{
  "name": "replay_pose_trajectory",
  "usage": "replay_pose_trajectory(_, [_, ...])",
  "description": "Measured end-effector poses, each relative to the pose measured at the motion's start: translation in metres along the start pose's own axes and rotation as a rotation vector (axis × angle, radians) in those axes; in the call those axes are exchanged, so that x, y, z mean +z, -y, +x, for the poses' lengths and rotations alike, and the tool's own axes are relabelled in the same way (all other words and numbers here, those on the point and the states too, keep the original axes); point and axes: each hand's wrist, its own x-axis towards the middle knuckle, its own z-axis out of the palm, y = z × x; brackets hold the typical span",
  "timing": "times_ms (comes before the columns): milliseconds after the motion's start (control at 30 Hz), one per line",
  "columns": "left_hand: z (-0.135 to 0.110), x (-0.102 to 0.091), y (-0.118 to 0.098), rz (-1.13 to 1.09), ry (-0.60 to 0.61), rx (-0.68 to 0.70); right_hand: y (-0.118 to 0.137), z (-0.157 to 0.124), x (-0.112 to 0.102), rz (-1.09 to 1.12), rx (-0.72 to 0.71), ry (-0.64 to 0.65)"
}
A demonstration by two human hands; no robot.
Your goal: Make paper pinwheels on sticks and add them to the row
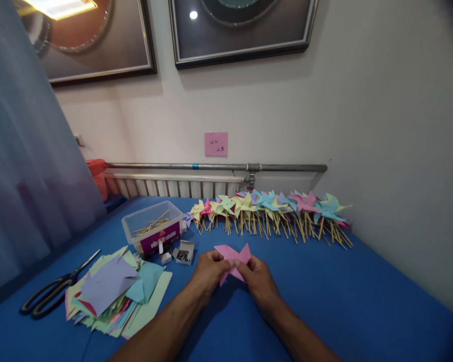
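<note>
A pink paper pinwheel (243, 254) is held up between my two hands, its pointed blades spread around a folded-in middle. My left hand (210, 269) grips its left side, with the thumb pressed near the centre. From the other side my right hand (259, 277) pinches it, that thumb also close to the middle. No stick shows on this pinwheel. Just left of my hands are a small open box of metal pins (183, 253) and another small white box (166, 255). The fingers behind the paper are partly hidden.
Finished pinwheels on sticks (266, 203) lie in a long row at the back of the blue table (347, 301). Left are a clear plastic tub (134, 232) holding wooden sticks, a pile of coloured paper (109, 286) and black-handled scissors (60, 286). A radiator (173, 187) runs along the wall.
</note>
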Motion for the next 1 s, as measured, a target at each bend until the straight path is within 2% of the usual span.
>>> replay_pose_trajectory(300, [-0.001, 0.002, 0.001, -0.047, -0.013, 0.009, -0.007, 0.002, -0.001, 0.051, 0.022, 0.017])
replay_pose_trajectory(467, [0.0, 0.001, 0.003, 0.014, -0.011, 0.033, -0.009, 0.003, -0.002, 0.064, 0.061, 0.029])
replay_pose_trajectory(700, [0.003, -0.001, 0.001, 0.102, 0.011, 0.086, -0.015, 0.008, -0.006, -0.001, 0.016, 0.033])
replay_pose_trajectory(800, [0.007, -0.016, -0.014, 0.313, -0.076, 0.231, -0.015, 0.01, -0.007, -0.017, 0.016, 0.014])
replay_pose_trajectory(900, [0.01, -0.043, -0.039, 0.751, -0.294, 0.376, -0.014, 0.009, -0.008, -0.051, 0.018, -0.044])
replay_pose_trajectory(933, [0.01, -0.054, -0.046, 0.914, -0.336, 0.39, -0.014, 0.009, -0.009, -0.059, 0.017, -0.059])
replay_pose_trajectory(1000, [0.01, -0.073, -0.059, 1.197, -0.317, 0.316, -0.012, 0.007, -0.009, -0.063, 0.015, -0.071])
